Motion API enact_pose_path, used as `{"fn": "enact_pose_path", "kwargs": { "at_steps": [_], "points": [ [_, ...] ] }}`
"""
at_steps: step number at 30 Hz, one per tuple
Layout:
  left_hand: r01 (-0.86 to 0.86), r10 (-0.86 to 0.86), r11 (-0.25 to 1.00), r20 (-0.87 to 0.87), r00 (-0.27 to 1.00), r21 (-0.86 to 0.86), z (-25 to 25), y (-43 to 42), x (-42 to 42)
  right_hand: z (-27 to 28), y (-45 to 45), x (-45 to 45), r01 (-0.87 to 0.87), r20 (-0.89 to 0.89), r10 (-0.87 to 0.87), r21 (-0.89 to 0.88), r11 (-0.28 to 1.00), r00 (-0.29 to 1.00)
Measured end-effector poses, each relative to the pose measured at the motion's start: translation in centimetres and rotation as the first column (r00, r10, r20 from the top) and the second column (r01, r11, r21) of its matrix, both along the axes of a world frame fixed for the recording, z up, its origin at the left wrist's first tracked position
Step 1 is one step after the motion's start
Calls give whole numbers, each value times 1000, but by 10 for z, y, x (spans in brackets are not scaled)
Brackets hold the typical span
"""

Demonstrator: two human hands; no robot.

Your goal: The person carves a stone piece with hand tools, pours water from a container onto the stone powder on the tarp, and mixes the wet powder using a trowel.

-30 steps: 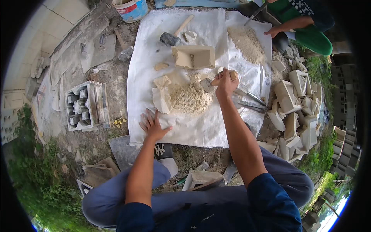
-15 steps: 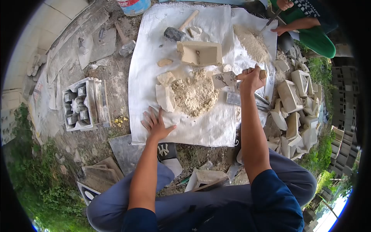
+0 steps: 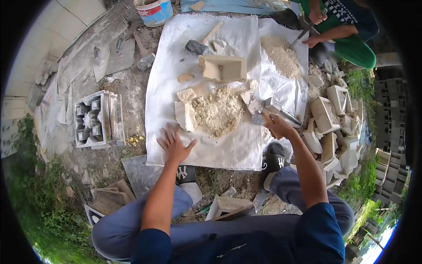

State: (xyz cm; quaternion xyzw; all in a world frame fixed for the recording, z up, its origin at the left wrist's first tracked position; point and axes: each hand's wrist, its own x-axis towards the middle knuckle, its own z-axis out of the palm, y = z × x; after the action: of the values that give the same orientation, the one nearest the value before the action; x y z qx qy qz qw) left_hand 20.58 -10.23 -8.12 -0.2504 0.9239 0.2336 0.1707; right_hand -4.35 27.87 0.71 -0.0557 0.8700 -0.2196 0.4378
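My left hand point(image 3: 175, 147) lies flat on the white woven sack point(image 3: 228, 158), fingers spread, just below a pale broken block piece point(image 3: 185, 116). My right hand point(image 3: 280, 126) is closed round the wooden handle of a trowel point(image 3: 251, 102). Its flat, dust-covered blade is at the right edge of a heap of crumbled pale material point(image 3: 220, 111). Grey metal pieces point(image 3: 274, 106) lie beside the trowel, partly hidden by it and my hand. Above the heap sits a hollow pale block point(image 3: 223, 68).
A mallet point(image 3: 196, 46) lies at the back of the sack. Broken blocks point(image 3: 327, 115) are piled at right, and a metal mould point(image 3: 91, 119) stands at left. Another person's hands point(image 3: 314, 40) hold a tool by a powder heap point(image 3: 281, 57). A bucket point(image 3: 154, 12) stands behind.
My right hand has come down and nearer to me with the trowel, whose blade has turned and moved lower. My left hand stays flat on the sack. The view has shifted slightly.
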Motion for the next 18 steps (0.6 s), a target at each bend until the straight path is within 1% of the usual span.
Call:
{"fn": "enact_pose_path", "kwargs": {
  "at_steps": [1,2,3,4,5,6,7,8,10,11,12,13,14,16,17,18],
  "points": [
    [-79,70,997,-270,960,-25,3,3,0,-3,0,7,5,-7,-5,-10,1000,1000],
    [-72,59,997,-276,959,-34,3,6,-6,-6,2,14,-100,-268,89,-27,995,959],
    [-146,128,989,-383,915,-16,0,13,-14,-10,3,18,-206,-508,173,-10,978,844],
    [-223,202,975,-482,853,14,2,20,-22,-7,-2,19,-211,-508,175,-13,977,843],
    [-232,210,973,-479,852,13,3,22,-31,0,-10,21,-138,-526,90,-52,989,845],
    [-298,304,951,-439,845,85,4,21,-44,6,-20,23,-67,-541,7,-92,993,841],
    [-360,391,920,-396,831,153,5,20,-53,8,-29,21,-77,-541,14,-94,993,841],
    [-365,394,919,-398,828,151,9,19,-58,8,-39,17,-106,-523,34,-108,988,852],
    [-394,467,882,-361,807,259,17,15,-67,12,-60,9,-135,-509,51,-130,982,860],
    [-394,464,884,-364,807,253,12,11,-67,13,-70,7,-203,-483,137,-88,975,865],
    [-354,427,903,-405,809,244,7,5,-66,13,-80,4,-270,-452,220,-48,962,865],
    [-314,388,920,-442,809,233,2,-1,-64,6,-89,1,-342,-521,277,-30,939,807],
    [-314,384,922,-440,812,227,6,-6,-63,-1,-99,-4,-341,-518,274,-37,939,810],
    [-247,316,948,-537,782,200,12,-16,-59,-13,-123,-19,-389,-495,354,35,921,794],
    [-226,284,959,-585,760,172,11,-21,-55,-8,-135,-22,-384,-524,348,42,922,777],
    [-233,289,957,-575,765,171,10,-25,-51,-3,-148,-26,-389,-515,352,39,920,782]
  ]
}}
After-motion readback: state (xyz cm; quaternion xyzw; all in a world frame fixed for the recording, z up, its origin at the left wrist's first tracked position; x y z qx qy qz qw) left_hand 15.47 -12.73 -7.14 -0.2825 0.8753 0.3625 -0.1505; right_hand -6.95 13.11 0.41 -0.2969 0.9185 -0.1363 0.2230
